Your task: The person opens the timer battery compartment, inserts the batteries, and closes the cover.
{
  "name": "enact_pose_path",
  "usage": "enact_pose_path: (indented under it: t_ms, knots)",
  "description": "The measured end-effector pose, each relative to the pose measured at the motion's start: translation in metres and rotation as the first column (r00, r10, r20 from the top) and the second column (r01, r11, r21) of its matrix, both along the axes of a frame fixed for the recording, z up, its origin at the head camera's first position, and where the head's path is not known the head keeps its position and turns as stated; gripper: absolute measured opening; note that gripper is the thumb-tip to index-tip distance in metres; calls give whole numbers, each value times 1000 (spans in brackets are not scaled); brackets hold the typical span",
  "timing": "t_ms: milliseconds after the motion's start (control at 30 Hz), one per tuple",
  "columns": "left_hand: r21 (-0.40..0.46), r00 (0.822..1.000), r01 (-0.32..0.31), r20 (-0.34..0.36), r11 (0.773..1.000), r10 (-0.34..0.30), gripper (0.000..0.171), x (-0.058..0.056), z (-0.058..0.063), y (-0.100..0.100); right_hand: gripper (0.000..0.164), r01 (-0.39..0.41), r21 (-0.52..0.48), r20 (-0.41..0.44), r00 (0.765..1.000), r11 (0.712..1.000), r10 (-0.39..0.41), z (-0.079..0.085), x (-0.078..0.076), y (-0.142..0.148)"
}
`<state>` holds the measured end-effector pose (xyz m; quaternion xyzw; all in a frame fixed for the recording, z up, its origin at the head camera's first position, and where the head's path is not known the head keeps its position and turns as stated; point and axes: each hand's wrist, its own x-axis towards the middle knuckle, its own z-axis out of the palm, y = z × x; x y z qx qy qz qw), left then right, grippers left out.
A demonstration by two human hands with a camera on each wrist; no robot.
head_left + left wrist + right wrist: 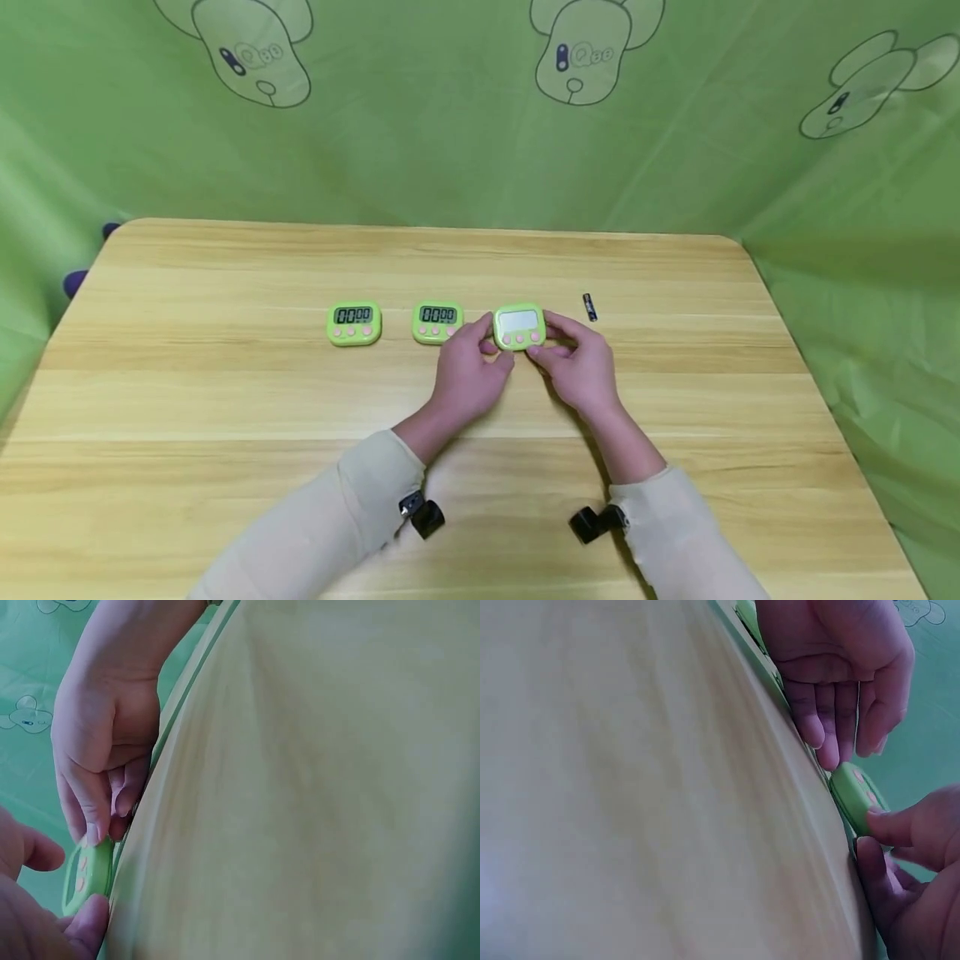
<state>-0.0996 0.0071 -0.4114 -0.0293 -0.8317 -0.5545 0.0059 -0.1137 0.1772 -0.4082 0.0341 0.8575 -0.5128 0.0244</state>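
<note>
A green digital timer (519, 327) with a blank display and pink buttons is tilted up between the two hands. My right hand (581, 367) pinches its right side, thumb (877, 819) on the button face and fingers behind. My left hand (467, 371) is at its left side, with fairly straight fingers (829, 754) at the timer's edge and the thumb apart from it in the right wrist view. Beside the left hand lies a second green timer (433, 321) showing zeros, partly covered by that hand.
Further left on the wooden table (225, 400) lies a third green timer (354, 323), its display also at zeros. A small dark battery (590, 307) lies right of the hands. Green printed cloth (435, 150) hangs behind the table.
</note>
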Motion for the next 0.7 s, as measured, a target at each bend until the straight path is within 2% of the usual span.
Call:
enact_pose_path:
  t_ms: [133,300,400,567,700]
  knots:
    - [22,999,-18,-28,1000,19,59,5,1,0,56,25,-114,-2,1000,993,-25,1,7,-1]
    - [72,997,-28,-68,997,33,63,15,2,-5,49,-2,-178,-48,999,984,-7,0,19,-5]
    - [120,999,-16,-47,993,21,72,22,3,-10,47,-33,-214,-112,994,976,9,-2,26,-9]
    - [170,1000,-25,6,985,24,79,31,4,-20,45,-123,-274,-236,970,954,58,-5,36,-16]
    - [180,1000,-23,6,983,23,78,36,4,-28,42,-181,-321,-249,963,930,102,-5,42,-21]
